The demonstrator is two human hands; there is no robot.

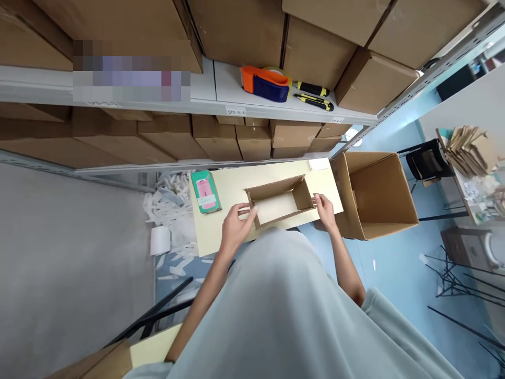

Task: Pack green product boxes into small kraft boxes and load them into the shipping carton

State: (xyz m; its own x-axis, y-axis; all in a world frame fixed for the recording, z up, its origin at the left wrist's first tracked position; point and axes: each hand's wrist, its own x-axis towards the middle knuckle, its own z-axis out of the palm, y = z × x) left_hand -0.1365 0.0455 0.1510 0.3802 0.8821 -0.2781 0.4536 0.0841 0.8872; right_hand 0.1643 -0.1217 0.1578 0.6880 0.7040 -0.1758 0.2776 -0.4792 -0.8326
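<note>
Head view: a small open box [280, 202] is sat in the middle of the desk [221, 231], gripped at both ends. The left hand [235, 226] is clamped on its left end, the right hand [325, 209] is closed on the right end flap. A green and pink pack [205, 191] is laid flat just left of the box. A big open carton [374, 192] is parked right of the desk. Up on the shelf [232, 92], a tape gun [267, 82] and 2 cutters [313, 95] can be seen. Paper scraps [169, 197] are scattered on the floor.

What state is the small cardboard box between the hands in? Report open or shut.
Open: the small cardboard box shows its bare inside, flaps unclosed, held by left hand and right hand.
</note>
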